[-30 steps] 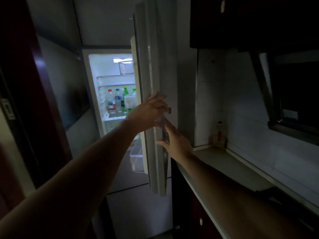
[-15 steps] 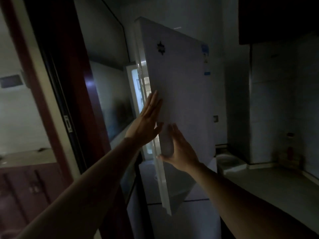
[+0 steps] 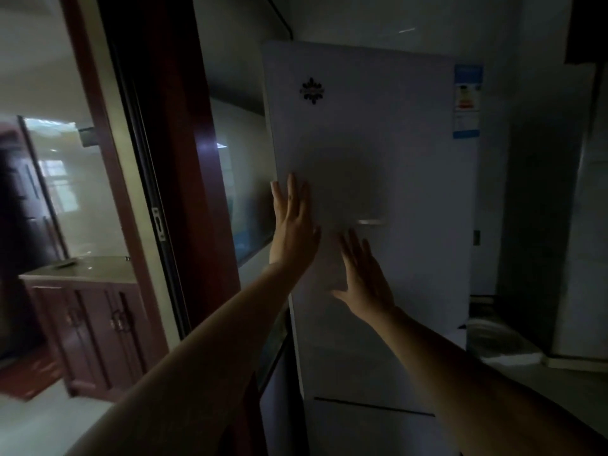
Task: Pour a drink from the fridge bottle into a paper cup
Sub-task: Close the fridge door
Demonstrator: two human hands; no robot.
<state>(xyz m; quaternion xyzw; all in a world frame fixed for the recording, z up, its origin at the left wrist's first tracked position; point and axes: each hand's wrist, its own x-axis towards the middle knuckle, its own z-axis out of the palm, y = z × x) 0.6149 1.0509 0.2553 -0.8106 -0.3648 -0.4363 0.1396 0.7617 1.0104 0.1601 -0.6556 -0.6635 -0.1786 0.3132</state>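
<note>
The bottle wasn't shown anywhere, so its spot relative to the fingers couldn't be told. Only the fridge door was faced, seen front-on and swung shut or very nearly. Which one couldn't be made out in the gloom.

The left hand was laid flat on the door near its left edge, fingers straight and pointed up, nothing gripped. The right hand was held a bit lower and to the right, fingers spread and relaxed, palm turned to the door. Whether it was actually touching couldn't be told.

Compared with a second earlier, when the door was swung wide, a lit shelf of bottles was seen inside and the door edge was held by both hands. Half a second before, a bright sliver was left beside the door. By this moment that glow was covered completely.

A dark emblem was stuck near the door's top left and a blue label at its top right. A dark red frame was seen just left of the fridge, with a wooden cabinet beyond it in a brighter room.
</note>
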